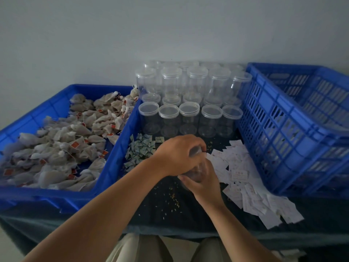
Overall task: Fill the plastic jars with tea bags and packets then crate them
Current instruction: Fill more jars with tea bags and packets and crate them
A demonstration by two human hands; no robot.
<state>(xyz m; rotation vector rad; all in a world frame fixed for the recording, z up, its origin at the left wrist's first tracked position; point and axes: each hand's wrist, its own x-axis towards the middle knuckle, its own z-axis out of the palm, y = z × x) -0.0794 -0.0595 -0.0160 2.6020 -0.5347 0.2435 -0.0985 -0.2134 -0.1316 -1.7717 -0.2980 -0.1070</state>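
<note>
A clear plastic jar (197, 168) stands on the dark table in front of me, mostly hidden by both hands. My left hand (176, 155) curls over its top, fingers around the lid. My right hand (203, 179) grips the jar's body from below. Its contents are hard to make out. Several lidded empty jars (188, 114) stand stacked in rows behind. Tea bags (62, 142) with red tags fill the blue tray (113, 156) at left. Small greenish packets (140, 150) lie beside the tray, and white packets (243, 178) spread to the right.
A tall blue slatted crate (283, 129) stands at the right, its floor hidden by the near wall. Loose tea grains (172, 197) scatter over the dark cloth near the front edge. A pale wall rises behind the table.
</note>
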